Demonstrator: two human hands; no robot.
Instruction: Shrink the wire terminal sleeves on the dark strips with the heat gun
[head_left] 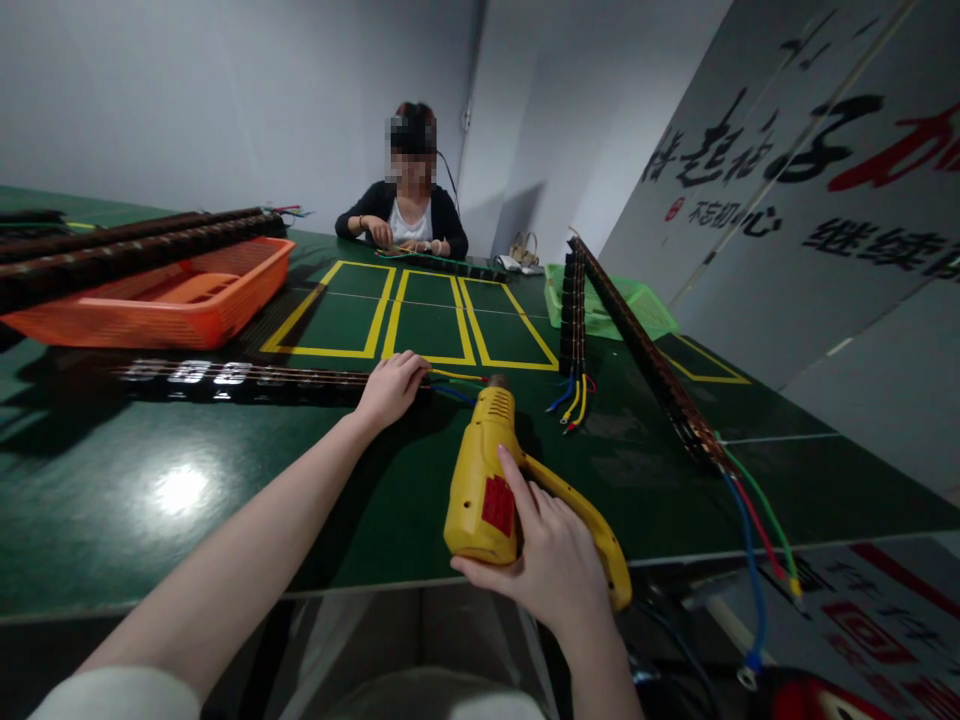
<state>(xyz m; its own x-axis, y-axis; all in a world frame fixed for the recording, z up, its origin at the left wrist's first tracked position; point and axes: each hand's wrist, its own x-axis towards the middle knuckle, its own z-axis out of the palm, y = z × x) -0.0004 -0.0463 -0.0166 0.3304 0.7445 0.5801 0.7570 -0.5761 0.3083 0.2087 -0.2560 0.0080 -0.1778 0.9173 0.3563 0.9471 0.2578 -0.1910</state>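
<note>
My right hand (555, 550) grips a yellow heat gun (480, 480) around its body, with its loop handle to the right. The nozzle points away from me, at the coloured wires (454, 379). My left hand (394, 385) is closed on these yellow, green and blue wires where they leave a long black segmented strip (247, 378). That strip lies flat across the table to the left. The wire ends pass behind the nozzle, so whether they touch it I cannot tell.
An orange basket (259, 275) at the left carries black strips (135, 245). A green basket (652, 312) at the right has strips (637, 345) leaning from it, their wires (750, 540) hanging over the table edge (750, 548). Opposite, a person (405, 200) handles wires. Yellow tape (390, 310) marks the table.
</note>
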